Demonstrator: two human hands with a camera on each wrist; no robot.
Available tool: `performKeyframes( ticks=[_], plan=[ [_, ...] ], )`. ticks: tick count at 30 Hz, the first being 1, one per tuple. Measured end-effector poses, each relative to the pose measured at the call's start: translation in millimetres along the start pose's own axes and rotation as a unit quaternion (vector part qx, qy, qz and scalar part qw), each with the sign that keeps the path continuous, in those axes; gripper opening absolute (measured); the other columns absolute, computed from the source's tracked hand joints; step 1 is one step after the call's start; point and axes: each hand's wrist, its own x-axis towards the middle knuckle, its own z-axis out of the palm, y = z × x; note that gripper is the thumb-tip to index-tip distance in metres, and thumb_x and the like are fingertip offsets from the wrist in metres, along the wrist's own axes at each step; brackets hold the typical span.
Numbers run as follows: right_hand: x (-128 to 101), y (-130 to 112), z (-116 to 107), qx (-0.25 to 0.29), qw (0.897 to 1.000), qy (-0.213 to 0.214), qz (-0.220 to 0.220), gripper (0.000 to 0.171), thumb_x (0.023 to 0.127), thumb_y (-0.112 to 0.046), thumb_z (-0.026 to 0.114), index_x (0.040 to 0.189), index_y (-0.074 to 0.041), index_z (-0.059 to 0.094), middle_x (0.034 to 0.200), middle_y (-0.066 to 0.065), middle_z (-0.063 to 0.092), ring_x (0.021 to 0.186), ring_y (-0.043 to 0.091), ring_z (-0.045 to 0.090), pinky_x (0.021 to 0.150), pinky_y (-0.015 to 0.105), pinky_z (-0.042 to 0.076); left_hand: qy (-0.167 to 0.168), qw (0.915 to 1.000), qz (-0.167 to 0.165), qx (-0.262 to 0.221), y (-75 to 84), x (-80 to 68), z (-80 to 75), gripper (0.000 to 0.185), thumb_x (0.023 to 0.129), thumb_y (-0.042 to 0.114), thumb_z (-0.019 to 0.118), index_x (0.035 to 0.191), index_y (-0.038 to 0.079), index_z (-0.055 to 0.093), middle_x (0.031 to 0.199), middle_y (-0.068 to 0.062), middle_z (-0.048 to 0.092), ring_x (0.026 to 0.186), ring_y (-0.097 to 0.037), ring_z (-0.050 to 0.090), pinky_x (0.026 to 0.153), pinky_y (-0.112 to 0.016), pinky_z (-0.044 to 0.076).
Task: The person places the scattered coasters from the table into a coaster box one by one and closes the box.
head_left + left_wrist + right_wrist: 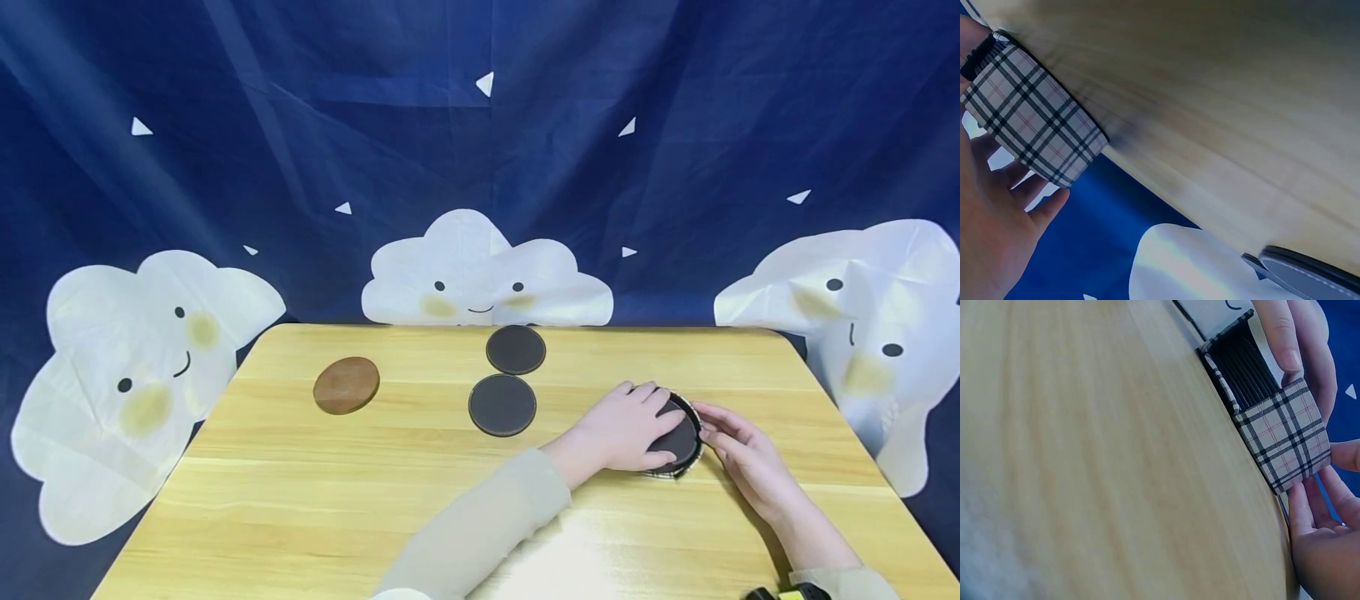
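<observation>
A plaid coaster holder (664,472) stands on the right part of the wooden table (300,517) with a stack of dark round coasters (1250,375) inside it. My left hand (626,427) lies over the stack, its fingers curled onto the top dark coaster (681,440). In the left wrist view the holder's plaid wall (1035,119) sits right beside my left palm (991,231). My right hand (738,450) cups the holder from the right, thumb and fingers touching its side. The right wrist view shows my right hand (1322,531) against the plaid wall (1288,434).
Two loose dark coasters (502,404) (515,349) lie at the table's middle back, and a brown wooden coaster (347,385) lies to their left. A blue cloth backdrop with white clouds (480,275) hangs behind the table. A dark coaster's edge (1310,272) shows in the left wrist view.
</observation>
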Motion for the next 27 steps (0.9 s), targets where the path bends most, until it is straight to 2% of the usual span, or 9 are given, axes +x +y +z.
performKeyframes(
  ticks=[8,19,27],
  plan=[
    [-0.5,0.1,1.6,-0.001,1.0,0.005,0.0,0.054,0.105,0.015,0.038,0.134,-0.017,0.069,0.13,-0.008,0.074,0.118,0.001,0.069,0.099,0.011,0.05,0.0,0.9999,-0.016,0.001,-9.3,-13.3,3.2,0.065,0.106,0.07,0.035,0.161,0.036,0.041,0.162,0.005,0.044,0.152,-0.015,0.039,0.122,-0.033,0.035],
    [-0.5,-0.2,1.0,-0.002,1.0,0.012,0.0,0.054,0.104,0.015,0.038,0.134,-0.016,0.07,0.13,-0.008,0.074,0.117,0.001,0.069,0.099,0.01,0.049,0.026,0.9993,-0.027,0.001,-20.3,-29.5,7.1,0.063,0.107,0.066,0.037,0.161,0.033,0.043,0.16,0.002,0.047,0.152,-0.018,0.042,0.123,-0.035,0.037],
    [-0.2,-0.2,1.6,0.003,1.0,0.009,0.002,0.053,0.104,0.015,0.038,0.134,-0.016,0.07,0.13,-0.008,0.074,0.118,0.001,0.069,0.099,0.01,0.049,0.03,0.9989,-0.034,-0.012,-30.2,-40.7,15.2,0.064,0.107,0.064,0.039,0.162,0.03,0.043,0.159,0.0,0.047,0.152,-0.02,0.041,0.125,-0.039,0.035]
  ],
)
